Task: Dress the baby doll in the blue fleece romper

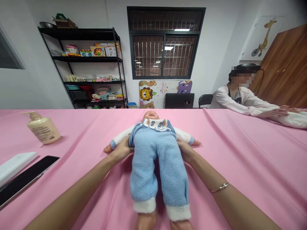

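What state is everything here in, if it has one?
Doll: face-up, arms spread, dressed
Left hand: at doll's side, partly hidden
Right hand: at doll's other side, partly hidden
Pump bottle: standing
Black device: flat, screen dark
White case: lying flat
Pink cloth: spread, creased
Window: barred, seemingly shut
Wooden cabinet: seemingly shut
Shelving: stocked
Other person's hands: on white bundle

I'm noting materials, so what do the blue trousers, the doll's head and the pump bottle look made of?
The blue trousers look like matte fleece: the surface is fuzzy and nubbly. The doll's head is probably smooth vinyl or plastic, from its moulded features and slight sheen. The pump bottle seems satiny beige plastic, judging by its soft highlights.
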Tool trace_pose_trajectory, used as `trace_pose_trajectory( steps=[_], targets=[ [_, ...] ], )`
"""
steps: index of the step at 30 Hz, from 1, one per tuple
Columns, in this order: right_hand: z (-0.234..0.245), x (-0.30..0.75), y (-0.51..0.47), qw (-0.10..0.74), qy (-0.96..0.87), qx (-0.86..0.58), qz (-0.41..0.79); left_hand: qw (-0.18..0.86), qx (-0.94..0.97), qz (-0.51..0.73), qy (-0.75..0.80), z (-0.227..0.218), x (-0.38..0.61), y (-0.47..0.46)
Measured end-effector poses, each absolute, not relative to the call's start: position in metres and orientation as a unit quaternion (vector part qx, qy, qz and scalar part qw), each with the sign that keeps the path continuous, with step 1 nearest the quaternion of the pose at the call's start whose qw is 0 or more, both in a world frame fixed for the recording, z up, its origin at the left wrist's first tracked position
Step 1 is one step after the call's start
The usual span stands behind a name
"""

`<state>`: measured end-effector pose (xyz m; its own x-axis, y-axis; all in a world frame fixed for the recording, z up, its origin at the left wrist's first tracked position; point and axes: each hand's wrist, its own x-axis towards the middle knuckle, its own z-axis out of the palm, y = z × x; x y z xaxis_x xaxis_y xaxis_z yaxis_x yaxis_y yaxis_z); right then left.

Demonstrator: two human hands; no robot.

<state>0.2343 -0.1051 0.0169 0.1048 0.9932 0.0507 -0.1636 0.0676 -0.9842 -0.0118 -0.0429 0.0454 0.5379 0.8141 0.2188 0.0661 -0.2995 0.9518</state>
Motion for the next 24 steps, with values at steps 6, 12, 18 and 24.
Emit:
trace_pose_trajectory(
  steps=[6, 12, 18, 24],
  targets=[
    [0.016, 0.266, -0.103, 0.481, -0.576, -0.492, 0.441, 0.311, 0.848, 0.291, 0.316, 0.057, -0.026, -0.033],
    [0.008, 0.266, -0.097, 0.555, -0.482, -0.494, 0.464, 0.320, 0.799, 0.353, 0.366, 0.040, -0.028, -0.023],
    [0.010, 0.256, -0.095, 0.631, -0.380, -0.435, 0.518, 0.445, 0.714, 0.403, 0.359, 0.035, -0.022, -0.023],
    [0.004, 0.251, -0.092, 0.604, -0.444, -0.467, 0.469, 0.407, 0.749, 0.383, 0.356, 0.034, -0.014, -0.031]
  ],
)
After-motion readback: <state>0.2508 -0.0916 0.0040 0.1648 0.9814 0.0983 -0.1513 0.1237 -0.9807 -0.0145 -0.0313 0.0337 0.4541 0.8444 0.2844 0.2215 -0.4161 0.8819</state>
